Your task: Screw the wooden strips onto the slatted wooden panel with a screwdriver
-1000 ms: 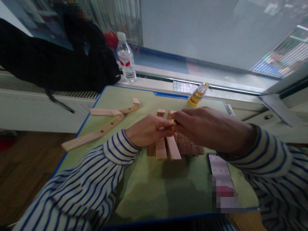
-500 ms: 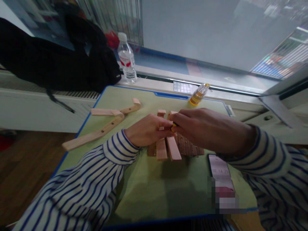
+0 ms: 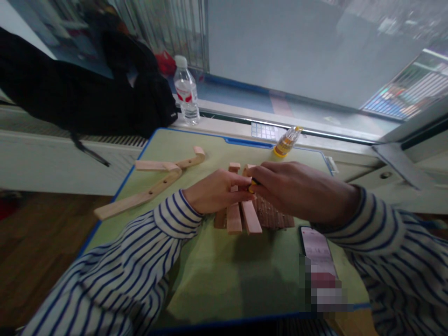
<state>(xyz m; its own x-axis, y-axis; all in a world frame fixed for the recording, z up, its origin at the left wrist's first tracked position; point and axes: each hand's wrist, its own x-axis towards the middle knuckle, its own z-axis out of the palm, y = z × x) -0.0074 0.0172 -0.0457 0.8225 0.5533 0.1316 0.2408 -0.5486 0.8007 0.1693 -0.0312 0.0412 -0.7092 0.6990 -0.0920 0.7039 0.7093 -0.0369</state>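
Wooden slats [image 3: 241,217] unmoved as before, left hand [image 3: 215,191] and right hand [image 3: 290,189] both gripping them.

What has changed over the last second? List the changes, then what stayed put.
Almost nothing. Only the view drifted a little. The left hand still presses on the wooden slats, and the right hand keeps its grip on a small yellow-and-black tool at the same spot. The curved wooden pieces, bottle and phone lie as before.
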